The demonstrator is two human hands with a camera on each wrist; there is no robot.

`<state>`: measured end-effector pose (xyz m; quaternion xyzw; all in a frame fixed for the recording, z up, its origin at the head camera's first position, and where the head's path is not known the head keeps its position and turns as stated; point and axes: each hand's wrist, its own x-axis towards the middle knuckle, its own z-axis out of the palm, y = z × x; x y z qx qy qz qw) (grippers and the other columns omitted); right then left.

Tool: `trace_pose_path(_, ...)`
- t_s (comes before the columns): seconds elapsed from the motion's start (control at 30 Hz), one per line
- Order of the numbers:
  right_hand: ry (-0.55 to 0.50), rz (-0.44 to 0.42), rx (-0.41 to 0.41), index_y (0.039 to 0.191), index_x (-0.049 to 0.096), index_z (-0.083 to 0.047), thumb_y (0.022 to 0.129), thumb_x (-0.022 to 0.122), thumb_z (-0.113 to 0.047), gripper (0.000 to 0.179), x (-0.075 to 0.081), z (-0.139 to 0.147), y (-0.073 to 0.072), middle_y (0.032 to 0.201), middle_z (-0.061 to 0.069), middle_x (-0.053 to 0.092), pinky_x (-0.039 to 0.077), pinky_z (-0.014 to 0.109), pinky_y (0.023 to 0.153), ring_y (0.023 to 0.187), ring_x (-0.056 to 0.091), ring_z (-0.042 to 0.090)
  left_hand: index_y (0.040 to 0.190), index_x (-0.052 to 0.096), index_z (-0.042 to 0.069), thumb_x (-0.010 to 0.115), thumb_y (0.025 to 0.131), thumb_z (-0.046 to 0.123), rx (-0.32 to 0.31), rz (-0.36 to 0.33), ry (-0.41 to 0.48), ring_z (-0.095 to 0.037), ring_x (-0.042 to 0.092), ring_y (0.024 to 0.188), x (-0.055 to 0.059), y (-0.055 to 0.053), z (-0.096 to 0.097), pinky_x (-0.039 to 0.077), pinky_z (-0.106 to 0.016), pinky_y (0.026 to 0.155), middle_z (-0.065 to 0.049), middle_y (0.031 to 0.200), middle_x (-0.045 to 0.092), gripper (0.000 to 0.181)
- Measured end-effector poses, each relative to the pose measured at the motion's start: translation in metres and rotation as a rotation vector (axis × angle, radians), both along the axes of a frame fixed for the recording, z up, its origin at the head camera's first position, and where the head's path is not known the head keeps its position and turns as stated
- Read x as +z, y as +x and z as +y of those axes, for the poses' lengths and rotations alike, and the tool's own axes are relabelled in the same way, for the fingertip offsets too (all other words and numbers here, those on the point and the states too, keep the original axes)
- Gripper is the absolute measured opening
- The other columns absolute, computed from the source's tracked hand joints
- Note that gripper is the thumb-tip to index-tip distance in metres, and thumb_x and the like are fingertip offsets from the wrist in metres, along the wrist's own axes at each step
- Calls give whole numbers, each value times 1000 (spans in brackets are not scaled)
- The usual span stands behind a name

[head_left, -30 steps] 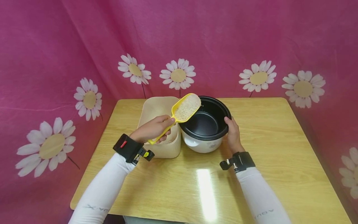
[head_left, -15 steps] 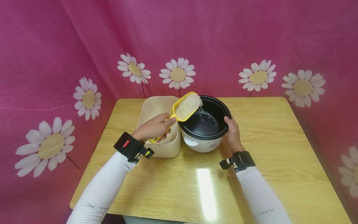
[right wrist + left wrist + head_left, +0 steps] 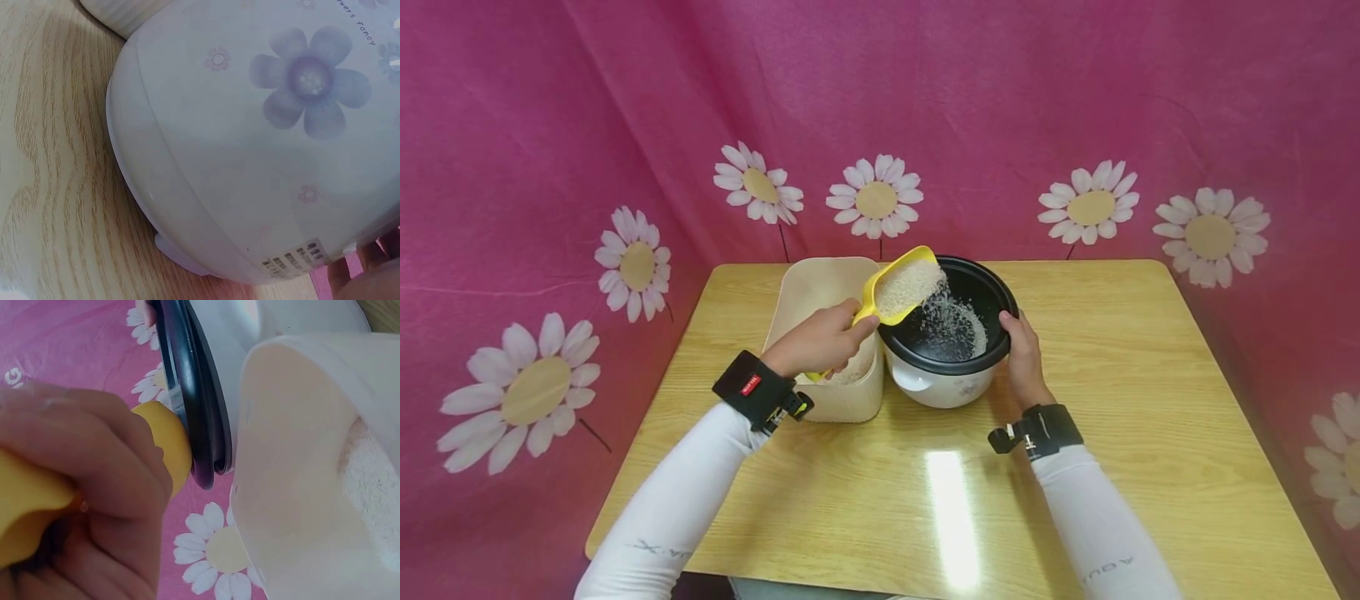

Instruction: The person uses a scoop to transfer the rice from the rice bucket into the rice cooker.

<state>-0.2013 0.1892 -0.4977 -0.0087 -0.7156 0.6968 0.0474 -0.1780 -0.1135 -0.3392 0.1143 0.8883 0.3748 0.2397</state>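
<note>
Rice (image 3: 913, 283) pours thicker than earlier into cooker (image 3: 943, 389), scoop (image 3: 872, 293) jutting beyond left grip (image 3: 822, 340) clasping its handle, right grip (image 3: 1024, 354) holding cooker

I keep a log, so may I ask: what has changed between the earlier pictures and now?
The left hand has tipped the yellow scoop rightward over the cooker; rice now pours in and collects inside. Nothing was grasped or released. The right hand still holds the cooker's rim; the cream bin stays put.
</note>
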Motion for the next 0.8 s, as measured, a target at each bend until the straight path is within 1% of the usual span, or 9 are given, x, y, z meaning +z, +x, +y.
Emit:
trace_pose_path(0.1, 3, 9, -6, 155, 45, -21, 107, 33, -46, 55, -1, 0, -1, 158, 1, 48, 27, 31, 122, 144, 42, 13, 122, 49, 10, 48, 109, 37, -10, 48, -41, -17, 47, 50, -1, 0, 2, 39, -25, 44, -5, 73, 50, 30)
trace_pose_path(0.2, 4, 17, -13, 154, 46, -19, 108, 33, -45, 55, -2, 0, -2, 156, 3, 49, 29, 25, 119, 142, 43, 13, 125, 47, 9, 49, 109, 37, -22, 93, -85, -17, 49, 50, -1, 0, 5, 40, -25, 44, -6, 77, 52, 32)
trace_pose_path(0.27, -3, 22, -17, 154, 46, -18, 108, 34, -45, 55, -2, 0, -2, 155, 5, 49, 29, 25, 118, 141, 44, 14, 129, 46, 7, 49, 109, 36, -36, 119, -114, -17, 51, 50, -1, 0, 7, 42, -26, 45, -8, 80, 53, 35)
trace_pose_path(0.37, -6, 24, -17, 154, 46, -18, 108, 34, -45, 55, -3, 1, -2, 155, 5, 49, 29, 25, 118, 141, 44, 14, 134, 44, 4, 50, 109, 35, -56, 164, -153, -18, 55, 56, -2, -1, 10, 45, -26, 49, -9, 84, 55, 40)
trace_pose_path(0.5, -6, 18, -14, 154, 46, -18, 108, 33, -45, 55, -2, 1, -2, 155, 5, 49, 29, 26, 118, 142, 43, 14, 135, 45, 2, 50, 108, 35, -81, 254, -206, -19, 59, 66, -5, -1, 13, 47, -26, 57, -10, 86, 56, 43)
trace_pose_path(0.6, -5, 5, -11, 154, 46, -19, 108, 34, -46, 55, -1, 2, -2, 156, 5, 50, 28, 30, 121, 143, 43, 15, 134, 45, 3, 50, 108, 36, -84, 292, -213, -20, 59, 68, -6, 0, 15, 46, -27, 58, -9, 86, 57, 42)
trace_pose_path(0.8, 10, -19, 13, 154, 48, -21, 108, 35, -47, 54, 3, 4, 0, 159, 3, 48, 23, 42, 128, 148, 39, 14, 134, 45, 4, 50, 108, 36, -70, 283, -196, -19, 57, 66, -5, 2, 18, 44, -27, 56, -9, 85, 56, 42)
